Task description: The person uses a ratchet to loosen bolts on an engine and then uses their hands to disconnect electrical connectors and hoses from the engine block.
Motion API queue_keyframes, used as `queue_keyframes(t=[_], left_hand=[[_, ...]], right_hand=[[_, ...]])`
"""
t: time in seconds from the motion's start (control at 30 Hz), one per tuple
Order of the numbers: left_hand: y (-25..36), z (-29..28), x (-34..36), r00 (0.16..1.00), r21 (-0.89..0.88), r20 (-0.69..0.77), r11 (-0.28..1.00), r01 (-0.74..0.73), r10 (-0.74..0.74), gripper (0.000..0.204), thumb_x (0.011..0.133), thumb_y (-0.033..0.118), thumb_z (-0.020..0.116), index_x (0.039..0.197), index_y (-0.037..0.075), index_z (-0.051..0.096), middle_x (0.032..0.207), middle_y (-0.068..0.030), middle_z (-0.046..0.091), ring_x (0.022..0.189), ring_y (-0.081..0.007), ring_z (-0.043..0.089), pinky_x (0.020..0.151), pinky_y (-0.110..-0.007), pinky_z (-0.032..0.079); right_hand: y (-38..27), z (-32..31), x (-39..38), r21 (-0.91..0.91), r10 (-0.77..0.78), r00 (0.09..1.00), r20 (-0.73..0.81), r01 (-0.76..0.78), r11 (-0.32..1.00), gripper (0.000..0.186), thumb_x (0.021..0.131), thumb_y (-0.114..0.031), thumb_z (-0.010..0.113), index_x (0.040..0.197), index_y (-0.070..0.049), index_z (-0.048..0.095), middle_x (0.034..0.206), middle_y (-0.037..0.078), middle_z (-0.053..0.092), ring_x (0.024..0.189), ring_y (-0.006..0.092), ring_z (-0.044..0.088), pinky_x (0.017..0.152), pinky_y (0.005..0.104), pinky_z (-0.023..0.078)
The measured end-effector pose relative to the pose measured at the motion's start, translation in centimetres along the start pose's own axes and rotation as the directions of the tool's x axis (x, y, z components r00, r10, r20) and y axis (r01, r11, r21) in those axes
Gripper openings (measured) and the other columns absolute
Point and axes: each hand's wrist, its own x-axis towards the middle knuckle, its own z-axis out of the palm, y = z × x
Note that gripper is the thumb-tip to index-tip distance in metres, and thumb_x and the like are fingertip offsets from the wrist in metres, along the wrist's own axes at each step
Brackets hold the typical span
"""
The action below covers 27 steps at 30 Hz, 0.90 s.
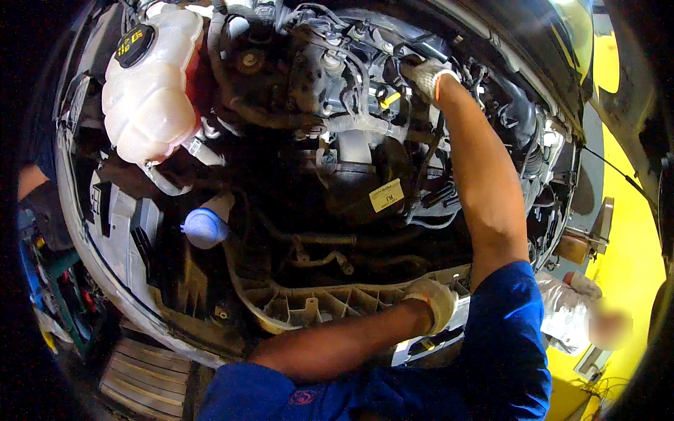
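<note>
My right hand [424, 77], in a pale knitted glove, reaches deep into the engine bay. Its darkened fingers bend in among black hoses and wiring at the back of the engine [344, 91]; what they grip is hidden. A yellow dipstick handle [390, 100] sits just left of that hand. Across the front, my left forearm lies over the ribbed front crossmember [337, 302]. My left hand [437, 302], gloved the same way, rests on the crossmember's right part, its fingers mostly out of sight.
A translucent coolant tank [154, 91] with a black cap stands back left. Nearer is a blue washer-fluid cap [205, 228]. A thin black prop rod [618, 168] slants at the right. Another person [569, 309] is on the yellow floor [632, 238], lower right.
</note>
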Motion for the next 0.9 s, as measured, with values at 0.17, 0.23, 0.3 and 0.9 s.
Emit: queue_keyframes(t=[0.17,0.23,0.3,0.9], left_hand=[[0.1,-0.9,-0.7,0.998,-0.007,0.054,1.000,0.018,-0.017,0.029,0.086,0.022,0.063,0.108,0.006,0.073,0.103,-0.0153,0.077,0.087,-0.0303,0.076,0.072,-0.052,0.060],[-0.2,-0.4,-0.6,0.997,0.015,0.071,1.000,-0.016,0.015,0.031,0.086,0.023,0.064,0.111,0.008,0.073,0.108,-0.0156,0.076,0.088,-0.0300,0.076,0.073,-0.051,0.061],[-0.9,0.9,-0.7,0.997,0.028,0.078,0.999,-0.018,0.016,0.035,0.085,0.024,0.065,0.117,0.010,0.072,0.113,-0.0160,0.075,0.088,-0.0296,0.076,0.074,-0.048,0.062],[1.1,-4.9,-1.4,0.945,0.021,0.264,0.981,0.194,-0.192,0.043,0.097,0.032,0.051,0.129,0.005,0.060,0.109,-0.0219,0.073,0.098,-0.0404,0.072,0.084,-0.050,0.058]], right_hand=[[-3.5,-0.1,-2.3,0.231,0.346,0.938,-0.020,-0.332,0.915,0.042,0.096,-0.043,0.071,0.082,-0.003,0.063,0.067,0.008,0.055,0.055,0.0199,0.047,0.051,0.0386,0.037],[-3.0,0.2,-2.4,0.198,0.327,0.945,-0.026,-0.316,0.928,0.042,0.096,-0.042,0.069,0.082,-0.004,0.062,0.067,0.008,0.054,0.055,0.0194,0.047,0.051,0.0383,0.037],[-5.4,0.3,-2.6,0.189,0.293,0.954,0.061,-0.299,0.935,0.041,0.097,-0.042,0.067,0.083,-0.004,0.063,0.069,0.008,0.055,0.058,0.0187,0.047,0.051,0.0383,0.036],[-2.8,-8.4,-19.6,0.003,-0.282,0.938,-0.204,0.288,0.958,0.038,0.095,-0.041,0.060,0.099,-0.005,0.071,0.099,0.023,0.070,0.096,0.0418,0.067,0.086,0.0477,0.052]])
